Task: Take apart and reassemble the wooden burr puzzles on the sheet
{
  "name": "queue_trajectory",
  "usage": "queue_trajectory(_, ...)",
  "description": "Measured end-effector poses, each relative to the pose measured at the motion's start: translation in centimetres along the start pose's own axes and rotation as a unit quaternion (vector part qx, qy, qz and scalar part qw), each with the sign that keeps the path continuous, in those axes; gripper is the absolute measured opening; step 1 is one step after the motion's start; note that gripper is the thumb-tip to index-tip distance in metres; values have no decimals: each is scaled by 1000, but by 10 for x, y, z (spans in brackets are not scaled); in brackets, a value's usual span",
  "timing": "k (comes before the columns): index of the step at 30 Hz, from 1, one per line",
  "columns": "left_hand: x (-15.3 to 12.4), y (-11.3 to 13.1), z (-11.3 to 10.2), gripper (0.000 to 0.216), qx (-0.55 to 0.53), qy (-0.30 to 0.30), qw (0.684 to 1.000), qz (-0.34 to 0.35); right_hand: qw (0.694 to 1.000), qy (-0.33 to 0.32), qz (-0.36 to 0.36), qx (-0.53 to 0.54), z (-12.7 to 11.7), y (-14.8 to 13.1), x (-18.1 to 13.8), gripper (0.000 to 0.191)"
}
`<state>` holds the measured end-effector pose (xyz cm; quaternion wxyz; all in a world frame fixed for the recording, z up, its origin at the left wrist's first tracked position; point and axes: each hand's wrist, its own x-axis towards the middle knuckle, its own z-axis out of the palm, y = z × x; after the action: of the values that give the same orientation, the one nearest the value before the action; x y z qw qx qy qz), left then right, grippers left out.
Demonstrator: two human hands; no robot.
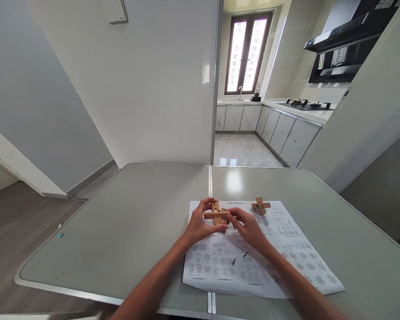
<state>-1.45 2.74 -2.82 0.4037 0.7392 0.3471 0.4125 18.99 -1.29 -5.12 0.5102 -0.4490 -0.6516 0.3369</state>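
Observation:
Over a printed instruction sheet (213, 280), my left hand (202, 222) is closed around a small group of wooden puzzle pieces (216, 208). One piece stands upright and carries a dark mark near its top. Across it lies a wooden stick (216, 215), level from left to right. My right hand (248, 226) pinches the right end of this stick with thumb and fingers. Parts of the pieces are hidden behind my fingers. To the right, on the sheet, rests a cross-shaped wooden assembly (260, 206) with dark marks, touched by neither hand.
The grey folding table (120, 231) has a metal seam (210, 182) down its middle. Near its left edge lies a small teal object (60, 235). A white wall (160, 89) stands behind the table, and a kitchen with a stove (306, 105) is beyond at right.

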Motion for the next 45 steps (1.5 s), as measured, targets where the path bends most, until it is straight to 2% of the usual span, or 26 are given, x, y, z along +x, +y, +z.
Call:
queue_trajectory(6,2,-3,-2,75,-9,-8,1000,-20,999,-14,-31,-17,2,0,-2,27)
queue_trajectory(12,3,-10,-2,71,-15,-4,1000,-10,999,-12,-40,-32,3,-3,-3,26)
queue_trajectory(23,6,-15,7,63,-39,-8,999,-27,1000,-10,3,4,1,2,-3,33)
queue_trajectory(32,8,-10,4,37,6,4,1000,18,1000,-12,10,22,5,-5,-4,36)
queue_trajectory(36,6,-7,0,34,17,-15,1000,6,998,-8,33,46,6,-3,-4,37)
queue_trajectory(41,6,-6,-2,50,32,-36,998,28,991,17,72,110,2,-1,-1,39)
queue_trajectory(45,7,-12,-2,36,84,-32,993,77,979,17,95,179,0,-3,0,41)
